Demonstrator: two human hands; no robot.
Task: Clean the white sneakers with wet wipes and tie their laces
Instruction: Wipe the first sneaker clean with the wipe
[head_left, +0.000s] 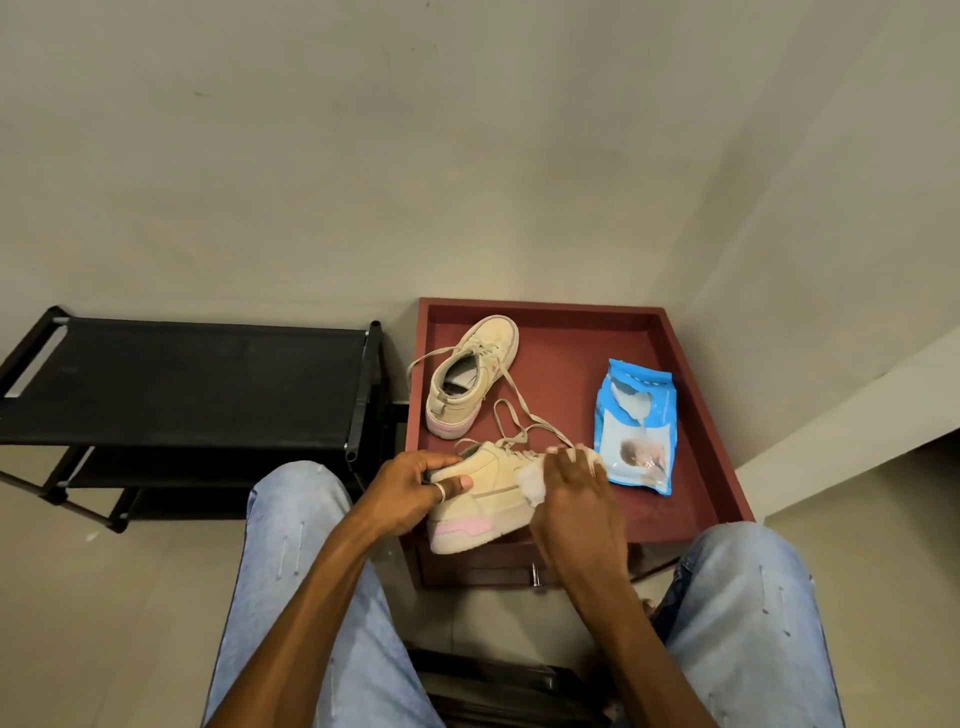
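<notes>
At the heel end, your left hand (436, 483) is wrapped round the near sneaker (483, 501), thumb on the side panel. Your right hand (574, 491) is curled over a wet wipe (530, 486), pressing it to the toe half. Why tilt the shoe at the front edge of the red-brown table (696, 415) instead of leaving it flat? — asker

Tilted like that, the side panel and sole edge face you, and I'd guess the heel grip gives your wiping hand something to push against. Keeping it at the front edge also puts it close to your knees. The wipes pack (636, 431) lies just beside your right hand with something white showing at its opening, so a fresh one looks like an easy reach. The other sneaker (470, 379) sits upright farther back, out of the way. The laces (511, 421) are loose on both, which makes sense, since tying looks like the last job. The black shoe rack (182, 384) on your left isn't in play. — reply
</notes>
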